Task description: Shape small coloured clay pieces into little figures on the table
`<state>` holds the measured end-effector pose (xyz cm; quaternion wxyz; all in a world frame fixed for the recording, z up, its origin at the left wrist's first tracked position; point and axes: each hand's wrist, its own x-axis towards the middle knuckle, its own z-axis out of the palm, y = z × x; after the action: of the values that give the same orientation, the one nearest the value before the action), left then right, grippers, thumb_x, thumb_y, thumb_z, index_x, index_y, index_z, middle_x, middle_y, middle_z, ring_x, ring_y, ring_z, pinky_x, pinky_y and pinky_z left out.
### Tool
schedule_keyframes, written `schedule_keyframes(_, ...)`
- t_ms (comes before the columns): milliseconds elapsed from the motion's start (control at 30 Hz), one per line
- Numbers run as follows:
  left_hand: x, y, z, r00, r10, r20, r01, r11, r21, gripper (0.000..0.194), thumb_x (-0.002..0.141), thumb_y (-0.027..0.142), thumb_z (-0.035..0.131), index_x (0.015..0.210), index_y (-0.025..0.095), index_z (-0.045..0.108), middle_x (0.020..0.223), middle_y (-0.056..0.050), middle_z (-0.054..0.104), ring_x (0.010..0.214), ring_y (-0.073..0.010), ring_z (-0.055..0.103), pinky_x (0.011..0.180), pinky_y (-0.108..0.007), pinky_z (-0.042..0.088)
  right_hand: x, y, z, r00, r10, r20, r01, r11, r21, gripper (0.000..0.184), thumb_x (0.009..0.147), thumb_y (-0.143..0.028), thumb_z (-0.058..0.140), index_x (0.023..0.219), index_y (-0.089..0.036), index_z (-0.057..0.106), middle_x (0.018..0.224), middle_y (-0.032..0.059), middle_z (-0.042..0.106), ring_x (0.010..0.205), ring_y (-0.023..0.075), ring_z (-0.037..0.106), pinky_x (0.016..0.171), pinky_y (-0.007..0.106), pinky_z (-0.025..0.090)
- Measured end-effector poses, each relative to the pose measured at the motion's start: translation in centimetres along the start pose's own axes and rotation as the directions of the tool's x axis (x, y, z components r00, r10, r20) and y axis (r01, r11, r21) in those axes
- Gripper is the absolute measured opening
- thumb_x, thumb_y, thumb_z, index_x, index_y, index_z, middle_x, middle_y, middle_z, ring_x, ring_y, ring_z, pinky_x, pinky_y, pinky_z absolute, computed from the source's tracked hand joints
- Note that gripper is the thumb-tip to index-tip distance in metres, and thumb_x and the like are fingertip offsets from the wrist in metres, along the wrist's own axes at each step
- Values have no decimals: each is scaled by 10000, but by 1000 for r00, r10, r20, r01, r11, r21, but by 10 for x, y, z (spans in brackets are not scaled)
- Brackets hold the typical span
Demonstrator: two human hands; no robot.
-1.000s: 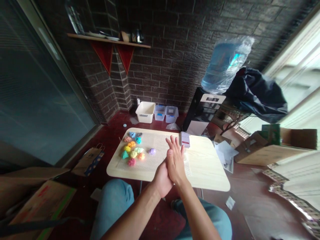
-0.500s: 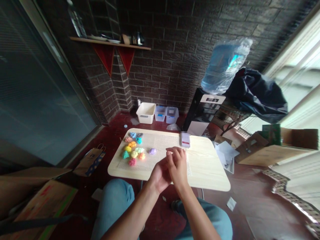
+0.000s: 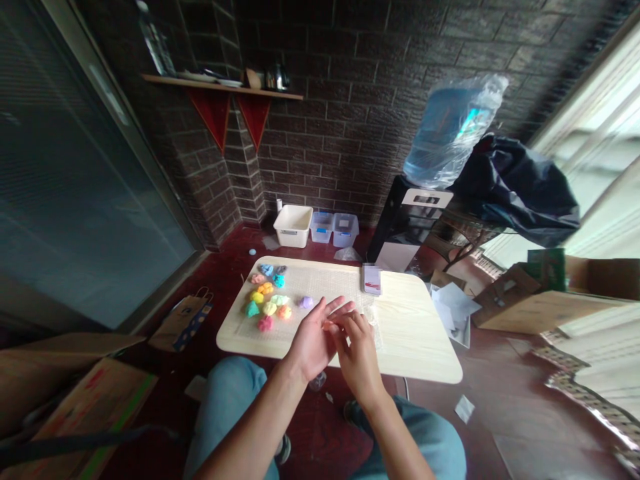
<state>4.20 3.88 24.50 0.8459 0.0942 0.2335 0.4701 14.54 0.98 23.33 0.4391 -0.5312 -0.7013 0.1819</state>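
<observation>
My left hand (image 3: 314,341) is held palm up over the table's front edge, its fingers stretched out. My right hand (image 3: 359,353) bends over it, fingertips pinched together against the left fingers. A small orange-pink spot (image 3: 327,326) shows between the hands, too small to name. Left of them on the table lie several coloured lumps that look like modelling clay: a purple lump (image 3: 306,303) nearest my hands, an orange-peach lump (image 3: 284,312), a pink lump (image 3: 265,323), a green lump (image 3: 252,309) and a blue lump (image 3: 267,270) among them.
A clear textured mat (image 3: 325,283) covers part of the pale table (image 3: 420,333). At its back edge lies a phone (image 3: 372,279). Beyond, on the floor, stand a white bin (image 3: 293,228), two clear boxes and a water dispenser (image 3: 410,220). Cardboard boxes flank both sides.
The hands were laid together, right over left. Now the left palm has turned open with fingers spread, and the right fingertips have drawn into a pinch, slightly lower.
</observation>
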Motion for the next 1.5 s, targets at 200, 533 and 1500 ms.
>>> schedule_keyframes(200, -5, -4, -10, 993, 103, 65, -118, 947, 298, 176, 811, 307, 663, 866, 142, 694, 885, -50, 674, 755, -120, 610, 696, -240, 458, 0, 9, -5, 988, 107, -112, -79, 970, 228, 230, 960, -350, 452, 825, -222, 588, 836, 29, 564, 826, 192, 518, 756, 325, 405)
schedule_keyframes(533, -8, 8, -21, 991, -95, 95, 65, 958, 279, 176, 777, 287, 724, 846, 126, 703, 809, -41, 683, 738, -107, 645, 686, -222, 505, -1, 1, -12, 971, 161, -176, -92, 933, 349, 180, 887, -344, 588, 876, -240, 734, 882, 32, 487, 886, 199, 505, 802, 345, 422)
schedule_keyframes(1500, 28, 18, 1, 994, 106, 31, -110, 905, 412, 173, 653, 162, 799, 612, 117, 637, 642, 7, 552, 630, -70, 486, 599, -188, 394, 36, 32, -26, 997, -12, 82, -26, 894, 448, 304, 905, -276, 570, 1202, -300, 630, 1087, 58, 583, 1045, 206, 566, 911, 347, 466)
